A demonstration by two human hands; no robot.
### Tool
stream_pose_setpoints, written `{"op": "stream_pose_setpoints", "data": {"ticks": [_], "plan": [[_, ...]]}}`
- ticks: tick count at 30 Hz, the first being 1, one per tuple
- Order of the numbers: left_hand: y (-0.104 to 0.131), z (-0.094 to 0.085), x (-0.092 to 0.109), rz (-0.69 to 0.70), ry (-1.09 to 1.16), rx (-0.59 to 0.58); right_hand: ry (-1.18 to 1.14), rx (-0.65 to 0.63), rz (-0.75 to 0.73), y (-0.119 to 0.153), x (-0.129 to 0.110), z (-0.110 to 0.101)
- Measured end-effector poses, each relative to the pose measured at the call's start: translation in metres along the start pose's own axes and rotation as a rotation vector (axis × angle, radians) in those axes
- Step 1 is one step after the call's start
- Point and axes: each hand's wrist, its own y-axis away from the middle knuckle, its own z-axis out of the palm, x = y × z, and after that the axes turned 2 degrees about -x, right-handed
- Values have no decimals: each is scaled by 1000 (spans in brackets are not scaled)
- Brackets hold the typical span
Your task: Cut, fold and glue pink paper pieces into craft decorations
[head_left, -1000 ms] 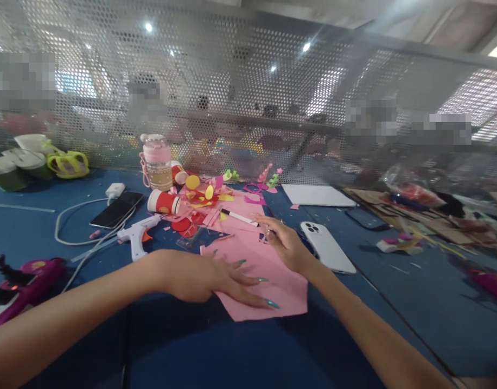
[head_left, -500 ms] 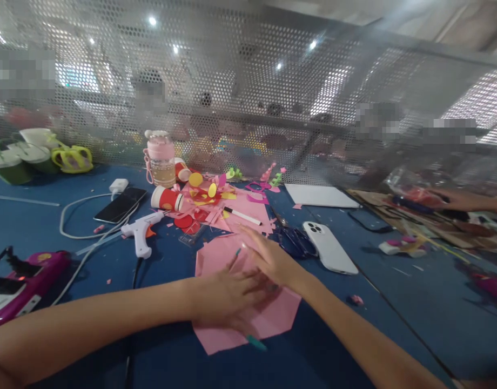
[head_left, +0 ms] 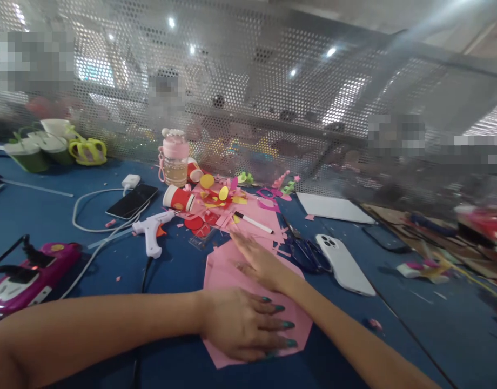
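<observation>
A pink paper piece [head_left: 222, 270] with angled corners lies on the blue table in front of me. My left hand [head_left: 248, 327] rests flat on its lower part, fingers spread and pointing right, green-painted nails showing. Across the upper part of the paper reaches my right hand [head_left: 260, 265], its fingers extended to the upper left and a little blurred by motion. Neither hand holds anything. Just beyond the paper are a capped marker [head_left: 254, 222] and pink paper scraps [head_left: 260, 205].
To the left are a white glue gun [head_left: 153, 229], a black phone [head_left: 132, 201] and a purple power strip [head_left: 33, 275]. A bottle [head_left: 175, 159] and a red cup [head_left: 178, 199] stand and lie behind. Scissors [head_left: 309, 254] and a white phone [head_left: 346, 265] lie right.
My left hand has moved down and right over the pink paper, fingers now spread. My right hand has separated from it, toward the upper left. The camera view has shifted slightly.
</observation>
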Motion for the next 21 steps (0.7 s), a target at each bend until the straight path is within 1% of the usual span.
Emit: {"op": "stream_pose_setpoints", "data": {"ticks": [5,9,13,16,21], "plan": [[-1,2,0,-2,-17,12,22,-2,24,-6,6,4],[-2,5,-3,20,-24,47,35,-32,31,-4,7,3],[-4,6,-6,78,-43,73,81,-87,83,-4,4,1],[-4,5,-6,77,-62,74,114,-117,108,-5,1,0],[-4,3,-6,72,-69,42,122,-92,93,-2,-6,-2]]}}
